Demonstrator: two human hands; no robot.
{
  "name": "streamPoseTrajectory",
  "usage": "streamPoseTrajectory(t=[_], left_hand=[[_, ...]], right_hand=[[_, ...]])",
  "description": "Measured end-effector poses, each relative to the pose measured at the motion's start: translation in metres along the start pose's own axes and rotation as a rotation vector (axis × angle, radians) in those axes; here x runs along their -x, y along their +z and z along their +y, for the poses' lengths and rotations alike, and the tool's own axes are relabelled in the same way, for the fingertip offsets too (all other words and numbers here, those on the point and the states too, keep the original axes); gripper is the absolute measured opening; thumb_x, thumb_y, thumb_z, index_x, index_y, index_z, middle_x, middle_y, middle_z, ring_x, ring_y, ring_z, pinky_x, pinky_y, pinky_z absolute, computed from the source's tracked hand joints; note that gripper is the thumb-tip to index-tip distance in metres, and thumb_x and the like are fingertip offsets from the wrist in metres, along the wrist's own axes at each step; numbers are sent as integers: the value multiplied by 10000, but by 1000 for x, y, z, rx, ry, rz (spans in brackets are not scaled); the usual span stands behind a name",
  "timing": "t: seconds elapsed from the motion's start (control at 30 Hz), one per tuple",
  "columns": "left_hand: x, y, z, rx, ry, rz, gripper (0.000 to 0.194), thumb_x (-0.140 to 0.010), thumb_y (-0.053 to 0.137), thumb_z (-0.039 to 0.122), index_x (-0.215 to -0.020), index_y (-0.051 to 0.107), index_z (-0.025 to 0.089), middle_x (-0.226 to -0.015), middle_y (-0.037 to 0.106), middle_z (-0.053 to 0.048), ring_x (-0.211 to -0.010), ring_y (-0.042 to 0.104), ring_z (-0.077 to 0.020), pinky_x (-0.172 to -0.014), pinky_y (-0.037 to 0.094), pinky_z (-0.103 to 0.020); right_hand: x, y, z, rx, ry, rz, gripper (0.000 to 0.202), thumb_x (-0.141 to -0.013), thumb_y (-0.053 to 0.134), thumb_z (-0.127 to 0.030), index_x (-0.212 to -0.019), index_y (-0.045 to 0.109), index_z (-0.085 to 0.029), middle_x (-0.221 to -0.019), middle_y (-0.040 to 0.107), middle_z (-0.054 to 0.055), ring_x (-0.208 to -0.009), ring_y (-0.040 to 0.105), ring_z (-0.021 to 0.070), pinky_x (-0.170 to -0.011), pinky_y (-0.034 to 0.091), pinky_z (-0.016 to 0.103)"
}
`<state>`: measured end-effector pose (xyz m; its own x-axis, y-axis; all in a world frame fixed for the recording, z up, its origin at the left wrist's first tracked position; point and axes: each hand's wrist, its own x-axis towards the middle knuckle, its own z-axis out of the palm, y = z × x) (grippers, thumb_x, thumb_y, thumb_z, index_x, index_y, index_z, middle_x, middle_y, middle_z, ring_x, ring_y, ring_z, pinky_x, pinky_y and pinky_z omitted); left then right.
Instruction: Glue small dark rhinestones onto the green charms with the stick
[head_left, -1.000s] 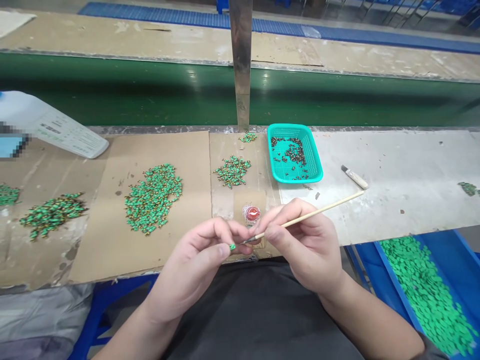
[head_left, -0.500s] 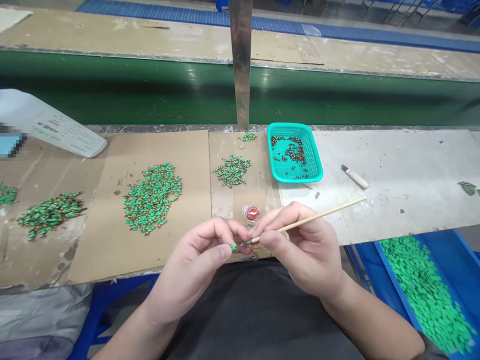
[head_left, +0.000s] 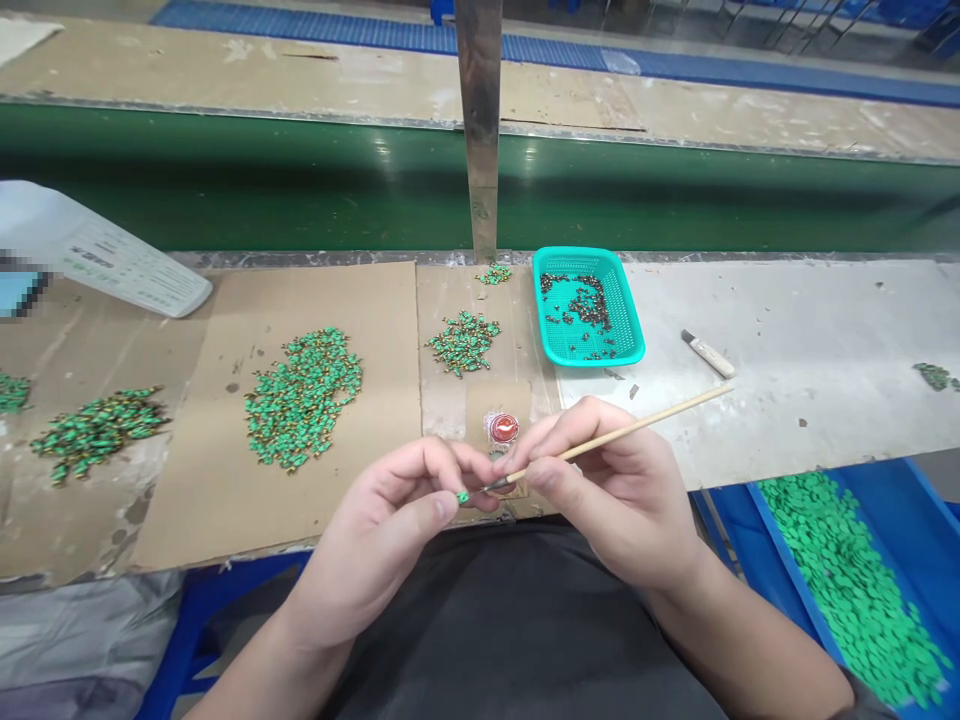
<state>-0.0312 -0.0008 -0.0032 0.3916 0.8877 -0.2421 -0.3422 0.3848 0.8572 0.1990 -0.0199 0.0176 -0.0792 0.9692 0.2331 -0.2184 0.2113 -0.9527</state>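
Slightly nearer the small green piece [head_left: 463, 497] than in the earlier frame comes the slim, pale wooden-handled brush [head_left: 637, 424]. The left hand [head_left: 390, 525] pinches the piece by the near edge of the cardboard-covered table [head_left: 382, 400]; the right hand [head_left: 626, 490] pinches the brush. Such close brushwork seemingly calls for steady fingertips.

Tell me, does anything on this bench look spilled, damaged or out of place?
Nothing looks badly wrong. Dark flakes lie loose on the pale sheet near the teal basket, like stray scraps; the brown cardboard has dark stains. A small greenish clump sits alone at far right, apart from the green-and-gold piles.
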Motion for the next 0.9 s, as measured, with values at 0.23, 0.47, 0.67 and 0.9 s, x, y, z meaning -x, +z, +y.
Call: streamPoseTrajectory(t=[0.23, 0.47, 0.67, 0.9], left_hand=[[0, -5, -1, 24, -13, -5, 254, -940, 1074, 402, -834, 922, 227, -1079, 945, -112, -1015, 922, -286, -888, 772, -312], [-6, -31, -3, -105, -54, 100, 318, -916, 1067, 480, -779, 906, 241, -1092, 926, -110, -1097, 914, -334, -924, 782, -332], [-10, -37, -1, -144, -54, 143, 350, -874, 1073, 520, -741, 888, 255, -1077, 922, -103, -1108, 909, -359, -931, 796, -364], [-10, -37, 0, -165, -44, 122, 348, -850, 1082, 519, -741, 890, 249, -1079, 919, -117, -1105, 908, -376, -916, 798, -377]], right_hand=[[-6, -12, 5, -37, -56, 153, 194, -1154, 903, -394, -1014, 842, -274, -834, 860, -9, -709, 809, 153, -673, 696, 285], [-49, -91, 13, 523, -179, 320, 340, -1233, 621, -467, -1027, 793, -259, -1022, 898, 67, -937, 885, 230, -842, 750, 403], [-123, -131, 39, 952, 80, 65, 271, -1232, 601, -281, -1258, 862, -213, -1052, 900, 96, -950, 864, 251, -925, 722, 424], [-193, -136, 59, 1355, 336, -237, 318, -1188, 834, -418, -1429, 805, -212, -1496, 810, 128, -1268, 828, 300, -1098, 731, 525]])
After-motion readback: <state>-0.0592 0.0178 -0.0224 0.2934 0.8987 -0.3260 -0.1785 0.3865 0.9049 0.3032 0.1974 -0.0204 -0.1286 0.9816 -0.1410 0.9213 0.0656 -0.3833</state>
